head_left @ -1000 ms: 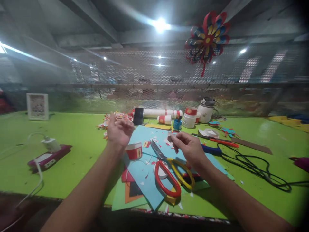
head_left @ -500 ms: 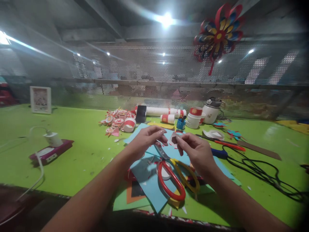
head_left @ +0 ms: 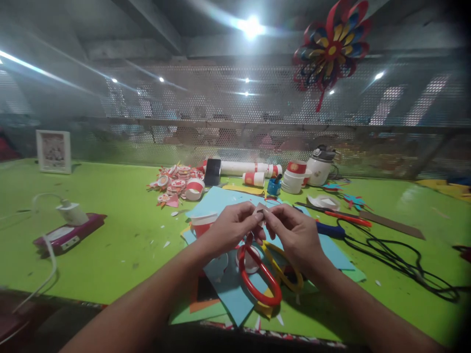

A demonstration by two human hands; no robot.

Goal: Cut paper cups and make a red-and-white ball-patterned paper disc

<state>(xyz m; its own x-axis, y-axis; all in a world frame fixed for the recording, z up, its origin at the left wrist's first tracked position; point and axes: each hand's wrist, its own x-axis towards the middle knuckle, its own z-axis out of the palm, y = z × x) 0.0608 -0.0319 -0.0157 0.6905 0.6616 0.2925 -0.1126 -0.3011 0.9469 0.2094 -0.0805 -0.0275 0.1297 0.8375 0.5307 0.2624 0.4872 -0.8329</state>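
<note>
My left hand (head_left: pixel 231 226) and my right hand (head_left: pixel 294 233) meet above the blue paper sheet (head_left: pixel 228 289), fingers pinched together on a small pale and dark paper piece (head_left: pixel 260 210). Under them lie scissors with red and yellow handles (head_left: pixel 263 274). A red and white paper cup (head_left: pixel 201 224) stands just left of my left hand.
The green table (head_left: pixel 121 235) carries a pile of red and white paper rounds (head_left: pixel 176 184), cups and rolls (head_left: pixel 294 179), a white jug (head_left: pixel 319 166), a black cable (head_left: pixel 397 257), a charger on a purple device (head_left: pixel 68 230) and a picture frame (head_left: pixel 53 151). A paper pinwheel (head_left: pixel 331 49) hangs above.
My left hand has come down from the left and joined the right hand on the small paper piece. The view has shifted slightly.
</note>
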